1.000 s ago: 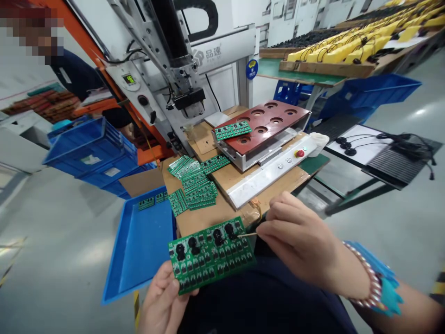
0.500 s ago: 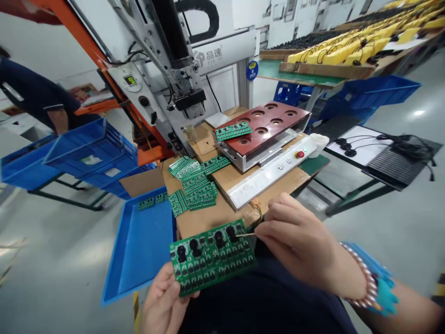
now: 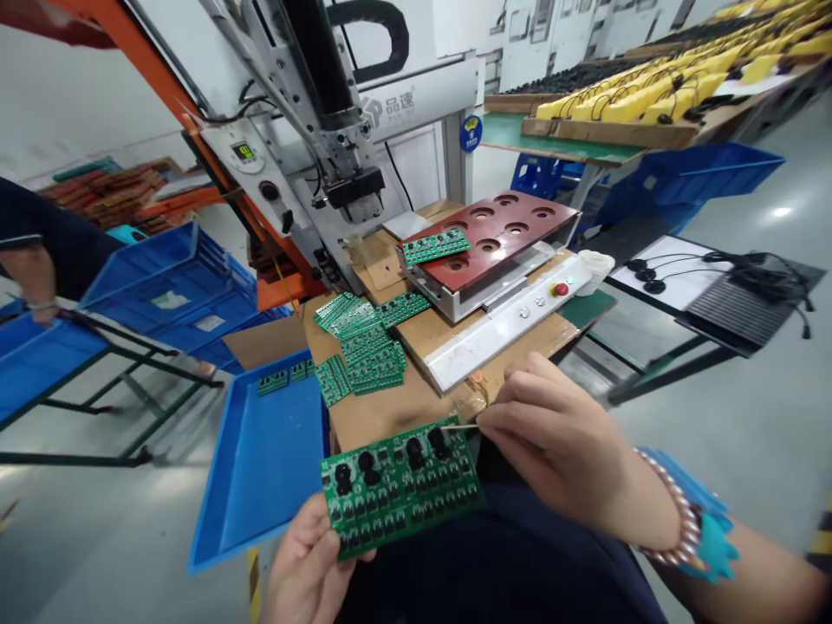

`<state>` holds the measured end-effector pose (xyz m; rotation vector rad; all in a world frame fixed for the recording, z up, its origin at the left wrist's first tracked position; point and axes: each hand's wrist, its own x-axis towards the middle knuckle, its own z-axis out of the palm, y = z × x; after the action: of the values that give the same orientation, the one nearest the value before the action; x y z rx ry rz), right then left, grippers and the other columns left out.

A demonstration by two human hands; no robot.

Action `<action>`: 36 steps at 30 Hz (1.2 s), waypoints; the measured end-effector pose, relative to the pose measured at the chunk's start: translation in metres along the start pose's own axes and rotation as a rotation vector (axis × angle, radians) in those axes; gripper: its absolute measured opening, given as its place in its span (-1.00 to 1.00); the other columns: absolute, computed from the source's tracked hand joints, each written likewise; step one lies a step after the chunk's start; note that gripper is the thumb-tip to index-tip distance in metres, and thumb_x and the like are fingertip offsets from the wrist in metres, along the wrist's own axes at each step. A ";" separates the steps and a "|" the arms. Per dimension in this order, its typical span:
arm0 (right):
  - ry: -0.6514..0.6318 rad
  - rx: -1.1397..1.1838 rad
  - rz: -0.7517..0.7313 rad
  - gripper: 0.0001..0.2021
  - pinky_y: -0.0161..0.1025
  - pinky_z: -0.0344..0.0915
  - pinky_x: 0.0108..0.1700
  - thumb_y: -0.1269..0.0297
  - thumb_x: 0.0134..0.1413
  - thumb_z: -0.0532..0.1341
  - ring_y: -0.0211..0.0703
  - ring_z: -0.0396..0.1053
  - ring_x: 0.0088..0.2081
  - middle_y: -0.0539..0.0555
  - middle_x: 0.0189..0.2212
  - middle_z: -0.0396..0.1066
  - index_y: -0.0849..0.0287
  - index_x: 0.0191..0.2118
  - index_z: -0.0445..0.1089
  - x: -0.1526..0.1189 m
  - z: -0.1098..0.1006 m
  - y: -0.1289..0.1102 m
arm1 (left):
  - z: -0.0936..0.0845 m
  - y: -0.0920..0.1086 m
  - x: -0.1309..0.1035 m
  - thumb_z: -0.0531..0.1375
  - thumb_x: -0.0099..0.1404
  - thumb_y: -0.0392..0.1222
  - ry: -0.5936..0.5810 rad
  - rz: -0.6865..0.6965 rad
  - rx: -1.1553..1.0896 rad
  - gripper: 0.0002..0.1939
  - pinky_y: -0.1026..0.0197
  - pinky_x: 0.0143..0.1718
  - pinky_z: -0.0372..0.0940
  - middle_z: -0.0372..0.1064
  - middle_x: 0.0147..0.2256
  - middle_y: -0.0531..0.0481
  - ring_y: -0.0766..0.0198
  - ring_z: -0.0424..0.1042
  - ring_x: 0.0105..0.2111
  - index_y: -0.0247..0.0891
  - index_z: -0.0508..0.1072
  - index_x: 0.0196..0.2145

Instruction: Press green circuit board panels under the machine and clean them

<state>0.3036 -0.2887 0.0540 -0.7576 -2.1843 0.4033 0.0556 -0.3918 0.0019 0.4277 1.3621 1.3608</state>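
Observation:
My left hand grips the lower left corner of a green circuit board, which is tilted toward the camera. Black round parts line the board's upper half, with rows of small components below. My right hand pinches a thin pale stick, whose tip lies at the rightmost black part near the board's top edge. Beyond the board, a pile of similar green boards lies on the brown worktop. One more board rests on a red fixture plate with round holes.
A blue tray with small boards at its far end stands left. Behind the worktop rises a machine; its control bar has a red button. Blue crates and a person's arm beside a cart are at far left.
The held board has shifted slightly right and down. The stick's tip has moved slightly up against the board. At left, the person has moved further left, and a cart has come closer.

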 end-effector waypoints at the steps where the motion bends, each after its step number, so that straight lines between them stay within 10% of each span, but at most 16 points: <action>1: 0.005 -0.001 -0.001 -0.88 -0.24 0.04 -0.31 0.52 0.05 0.11 -0.25 0.05 -0.39 0.01 -0.50 0.19 0.21 -0.32 0.34 0.000 0.000 0.000 | 0.000 0.000 0.000 0.40 -0.17 -0.08 0.002 0.002 0.000 -0.72 0.26 -0.58 0.26 0.39 -0.58 0.03 0.26 0.30 -0.59 -0.17 0.54 -0.43; 36: -0.070 -0.042 -0.013 -0.85 -0.21 0.04 -0.33 0.56 0.04 0.07 -0.23 0.03 -0.37 0.04 -0.51 0.17 0.23 -0.38 0.35 0.001 0.000 -0.007 | -0.018 -0.008 0.010 0.42 -0.18 -0.14 -0.010 -0.002 -0.056 -0.67 0.27 -0.51 0.38 0.51 -0.45 0.01 0.23 0.45 -0.51 -0.17 0.53 -0.37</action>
<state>0.3005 -0.2932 0.0580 -0.7629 -2.2678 0.3832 0.0403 -0.3941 -0.0141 0.3953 1.3129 1.3896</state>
